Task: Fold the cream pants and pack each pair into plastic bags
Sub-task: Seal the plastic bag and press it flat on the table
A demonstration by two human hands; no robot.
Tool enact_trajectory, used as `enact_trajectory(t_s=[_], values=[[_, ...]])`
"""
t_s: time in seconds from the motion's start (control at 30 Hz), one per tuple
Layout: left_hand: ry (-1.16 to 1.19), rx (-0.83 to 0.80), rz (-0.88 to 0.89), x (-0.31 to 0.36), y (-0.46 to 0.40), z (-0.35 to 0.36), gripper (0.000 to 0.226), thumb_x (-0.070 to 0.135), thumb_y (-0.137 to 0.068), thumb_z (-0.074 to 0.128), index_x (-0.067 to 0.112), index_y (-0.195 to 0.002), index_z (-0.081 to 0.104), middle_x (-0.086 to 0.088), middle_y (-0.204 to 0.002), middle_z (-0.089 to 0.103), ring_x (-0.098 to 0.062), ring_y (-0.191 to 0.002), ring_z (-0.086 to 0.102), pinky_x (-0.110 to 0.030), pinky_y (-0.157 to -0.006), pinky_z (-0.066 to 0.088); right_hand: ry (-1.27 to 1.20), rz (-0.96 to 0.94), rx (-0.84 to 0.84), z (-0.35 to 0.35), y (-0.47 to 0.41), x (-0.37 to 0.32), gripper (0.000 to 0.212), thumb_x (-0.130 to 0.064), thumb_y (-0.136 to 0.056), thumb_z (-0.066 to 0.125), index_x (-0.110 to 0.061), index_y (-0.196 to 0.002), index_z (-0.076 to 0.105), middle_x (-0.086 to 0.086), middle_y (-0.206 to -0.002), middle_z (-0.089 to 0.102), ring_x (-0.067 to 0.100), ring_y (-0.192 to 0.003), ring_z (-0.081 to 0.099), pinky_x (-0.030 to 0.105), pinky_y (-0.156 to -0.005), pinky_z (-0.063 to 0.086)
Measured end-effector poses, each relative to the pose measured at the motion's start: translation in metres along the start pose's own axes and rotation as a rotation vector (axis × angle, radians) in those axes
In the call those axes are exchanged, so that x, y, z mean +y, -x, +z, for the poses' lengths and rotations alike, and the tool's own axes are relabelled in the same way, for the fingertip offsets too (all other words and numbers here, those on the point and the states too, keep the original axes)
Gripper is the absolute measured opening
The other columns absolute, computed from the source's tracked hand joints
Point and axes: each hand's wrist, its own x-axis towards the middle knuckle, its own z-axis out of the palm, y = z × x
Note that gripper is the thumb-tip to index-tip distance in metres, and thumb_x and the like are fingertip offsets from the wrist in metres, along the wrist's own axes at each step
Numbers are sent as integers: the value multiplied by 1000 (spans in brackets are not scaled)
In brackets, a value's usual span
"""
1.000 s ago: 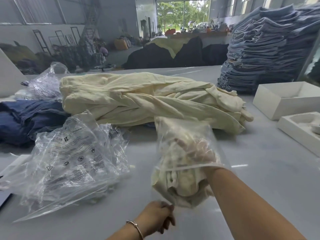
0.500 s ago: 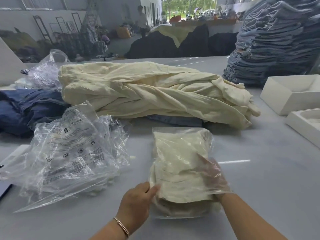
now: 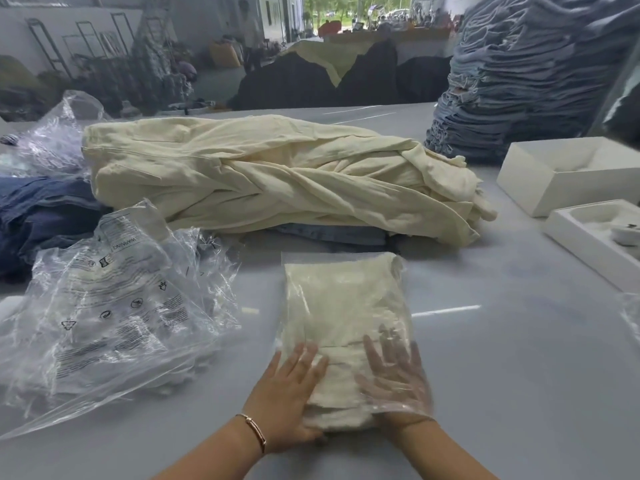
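Note:
A folded pair of cream pants (image 3: 341,306) lies on the grey table (image 3: 502,358), mostly inside a clear plastic bag (image 3: 294,268) whose open mouth faces me. My left hand (image 3: 287,393) lies flat on the near left part of the pants, fingers straight. My right hand (image 3: 393,375) is inside the bag mouth, seen through the film, flat on the near right part of the pants. A heap of loose cream pants (image 3: 270,178) stretches across the table beyond the bag.
A crumpled stack of empty printed plastic bags (image 3: 104,313) lies at the left. Dark blue jeans (image 3: 38,216) sit at far left. A tall stack of blue jeans (image 3: 526,71) stands at back right. Two white boxes (image 3: 568,178) sit at the right edge.
The bagged pants came down from the air onto the table. My left hand moved from the bag's bottom to lie flat on the pants; both hands now press its near end.

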Motion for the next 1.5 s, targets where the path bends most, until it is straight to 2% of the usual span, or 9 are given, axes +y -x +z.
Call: enact_trajectory(t_s=[0.1, 0.23, 0.3, 0.37, 0.47, 0.67, 0.8, 1.0, 1.5], values=[[103, -132, -11, -5, -7, 28, 114, 82, -71, 42, 30, -142, -31, -1, -149, -39, -29, -143, -24, -45, -112, -17, 25, 110, -90, 3, 38, 9, 67, -61, -95, 1, -28, -151, -13, 4, -159, -20, 16, -145, -22, 38, -116, -5], [95, -79, -1, -6, -7, 38, 114, 81, -69, 42, 29, -147, -24, 3, -147, -38, -27, -143, -25, -44, -116, -10, 24, 10, -54, 2, 80, 11, 72, -58, -87, 47, -15, -143, 30, 2, -162, -6, 20, -149, -5, 33, -115, 10], [104, -65, 24, -8, -4, 38, 113, 83, -68, 41, 29, -152, -12, 4, -155, -28, -23, -145, -22, -41, -118, -5, 102, -74, -95, -6, 90, 17, 50, -51, -97, 29, -19, -120, 60, -12, -161, 7, 7, -147, -10, 24, -114, 10], [156, -82, 50, -12, 2, 32, 115, 89, -62, 41, 31, -153, 0, 8, -159, -18, -17, -146, -17, -37, -121, -1, 78, -65, -206, -23, 92, 18, 69, -47, -100, 13, -37, -75, 76, -39, -114, 57, -24, -130, 8, 8, -92, 30], [267, -121, 77, -20, 16, 18, 116, 97, -56, 37, 32, -151, 17, 14, -159, -7, -10, -147, -11, -29, -120, 2, -107, 86, -163, -63, 95, 14, 25, -46, -44, 88, -40, -45, 64, -30, -47, 53, -15, -52, 51, 1, -49, 37], [526, 282, -141, -17, 8, -6, 63, 65, -90, 22, 22, -83, 68, 9, -140, 46, -10, -134, 33, -19, -105, 23, -495, 554, 264, -68, 16, 55, 20, -29, -86, 49, -18, -87, 66, -2, -71, 64, 20, -66, 61, 30, -57, 42], [316, 224, -134, -9, -18, 4, 70, 81, -82, 17, 50, -144, 21, 18, -155, -16, -10, -145, -19, -37, -119, -5, -495, 719, -205, -26, -58, 78, 74, -48, -94, 51, -35, -153, 8, 16, -152, 24, 33, -130, 41, 40, -98, 39], [286, 42, -162, -9, -20, 45, 78, 85, -74, 8, 53, -136, -29, 13, -148, -39, -7, -135, -40, -38, -110, -23, 22, 208, -367, 32, -105, 72, 68, -57, -98, 22, -35, -148, -18, -7, -157, -27, 18, -145, -21, 46, -118, 1], [264, 20, -199, -15, -48, 51, 77, 82, -78, 10, 53, -133, -34, 9, -154, -30, -18, -140, -34, -47, -116, -11, 39, 235, -534, 61, -101, 62, 74, -63, -94, 14, -22, -154, -1, 7, -160, -14, 21, -147, -18, 44, -119, -10]])
